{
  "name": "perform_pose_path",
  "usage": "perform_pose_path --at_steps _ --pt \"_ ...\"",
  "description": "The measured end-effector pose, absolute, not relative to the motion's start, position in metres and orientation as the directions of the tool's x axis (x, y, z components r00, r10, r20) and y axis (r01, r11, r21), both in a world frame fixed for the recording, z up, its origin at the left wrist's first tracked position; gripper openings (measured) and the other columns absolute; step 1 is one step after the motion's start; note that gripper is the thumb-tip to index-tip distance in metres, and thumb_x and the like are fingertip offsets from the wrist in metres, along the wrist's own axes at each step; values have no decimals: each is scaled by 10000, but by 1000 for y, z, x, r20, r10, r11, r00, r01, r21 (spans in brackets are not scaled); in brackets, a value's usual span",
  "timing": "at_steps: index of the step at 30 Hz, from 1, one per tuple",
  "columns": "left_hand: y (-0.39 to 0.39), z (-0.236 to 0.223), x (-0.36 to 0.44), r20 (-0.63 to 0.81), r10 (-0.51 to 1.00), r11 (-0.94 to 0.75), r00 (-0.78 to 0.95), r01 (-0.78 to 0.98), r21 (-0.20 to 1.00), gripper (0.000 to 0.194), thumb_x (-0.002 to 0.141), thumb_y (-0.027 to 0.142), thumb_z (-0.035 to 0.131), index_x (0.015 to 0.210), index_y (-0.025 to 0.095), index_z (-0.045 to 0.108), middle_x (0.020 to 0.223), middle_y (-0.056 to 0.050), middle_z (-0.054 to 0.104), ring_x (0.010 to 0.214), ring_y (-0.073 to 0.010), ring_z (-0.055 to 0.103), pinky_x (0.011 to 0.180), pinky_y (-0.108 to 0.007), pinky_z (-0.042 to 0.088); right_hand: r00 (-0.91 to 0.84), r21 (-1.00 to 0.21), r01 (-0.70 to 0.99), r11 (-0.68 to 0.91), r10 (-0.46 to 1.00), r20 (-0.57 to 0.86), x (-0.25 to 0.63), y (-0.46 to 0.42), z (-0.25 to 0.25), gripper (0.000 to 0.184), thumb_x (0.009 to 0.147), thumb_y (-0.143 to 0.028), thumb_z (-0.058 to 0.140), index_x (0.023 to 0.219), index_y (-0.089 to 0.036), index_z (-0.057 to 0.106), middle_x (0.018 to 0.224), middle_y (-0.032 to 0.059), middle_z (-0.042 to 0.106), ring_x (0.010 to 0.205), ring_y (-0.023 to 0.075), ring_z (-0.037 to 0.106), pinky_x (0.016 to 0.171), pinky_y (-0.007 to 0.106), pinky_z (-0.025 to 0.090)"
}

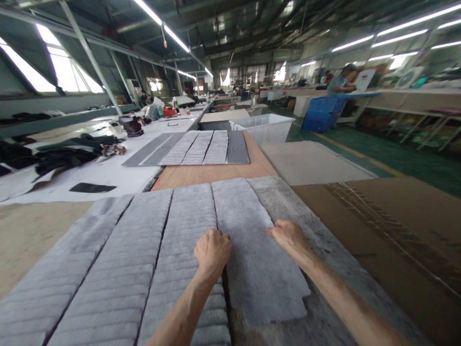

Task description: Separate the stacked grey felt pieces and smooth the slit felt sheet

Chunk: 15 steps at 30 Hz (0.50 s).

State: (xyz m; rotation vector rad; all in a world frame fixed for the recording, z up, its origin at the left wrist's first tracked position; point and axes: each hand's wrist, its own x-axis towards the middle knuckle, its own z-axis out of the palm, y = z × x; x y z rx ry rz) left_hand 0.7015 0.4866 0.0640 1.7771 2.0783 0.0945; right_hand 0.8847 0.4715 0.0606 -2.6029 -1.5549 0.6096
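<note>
Several long grey quilted felt strips (118, 269) lie side by side on a grey felt base sheet (288, 202) in front of me. The rightmost strip (252, 259) is plain, without stitched ribs. My left hand (212, 252) is closed, its fingers curled over that plain strip's left edge. My right hand (288, 238) is closed too, its fingers curled down on the strip's right edge. Both forearms reach in from the bottom of the view.
A second set of grey strips (201, 148) lies farther up the table on a wooden board (212, 174). Brown cardboard (389, 230) lies to the right, white paper with dark fabric pieces (68, 156) to the left. A white tub (264, 127) and a blue crate (322, 114) stand beyond. A person (340, 81) works at a far bench.
</note>
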Motion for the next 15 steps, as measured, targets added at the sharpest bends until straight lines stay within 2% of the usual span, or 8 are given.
perform_pose_path --at_steps 8,15 --pt "485 64 701 -218 971 165 -96 931 324 351 799 372 398 786 167 683 927 -165 684 907 -317 628 693 -366 448 407 -255 836 -487 860 -309 886 470 58 246 865 -347 511 1005 -155 575 997 45 600 862 148 582 751 345 492" --pt "483 58 704 -164 982 143 -96 941 305 364 802 379 387 800 170 684 901 -168 687 875 -332 635 672 -372 447 425 -238 836 -494 858 -288 883 470 57 251 864 -353 512 1002 -153 577 994 45 602 860 149 584 752 346 491"
